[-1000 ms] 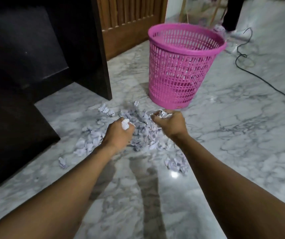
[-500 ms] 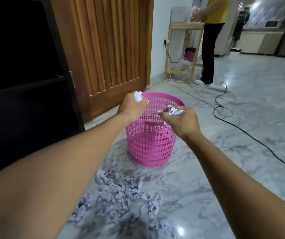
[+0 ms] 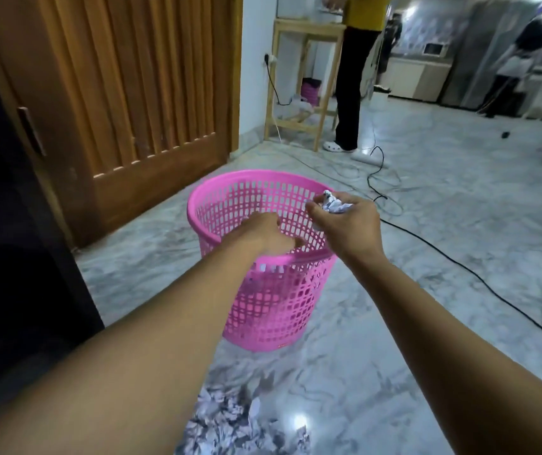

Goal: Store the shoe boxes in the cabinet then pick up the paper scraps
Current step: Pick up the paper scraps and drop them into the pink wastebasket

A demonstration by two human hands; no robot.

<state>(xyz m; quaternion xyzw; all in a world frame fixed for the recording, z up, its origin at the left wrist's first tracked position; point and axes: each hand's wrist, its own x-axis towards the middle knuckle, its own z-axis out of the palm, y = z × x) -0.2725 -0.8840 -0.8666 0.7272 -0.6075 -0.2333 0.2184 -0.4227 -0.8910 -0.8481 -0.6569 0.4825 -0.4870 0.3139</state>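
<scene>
White paper scraps point(image 3: 230, 425) heaped on marble floor point(image 3: 394, 356), nearest. Pink mesh wastebasket point(image 3: 263, 316) just beyond. Left hand point(image 3: 264, 233) over its mouth, fingers loose, holding nothing visible. Right hand point(image 3: 348, 224) above rim, clutching crumpled paper point(image 3: 332, 204). Black cable point(image 3: 479, 281) farther off.

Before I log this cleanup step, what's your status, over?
Left hand open over pink basket, no paper showing. Right hand grips crumpled scraps at the rim. Scrap pile on near floor; nothing blocks the drop.
</scene>
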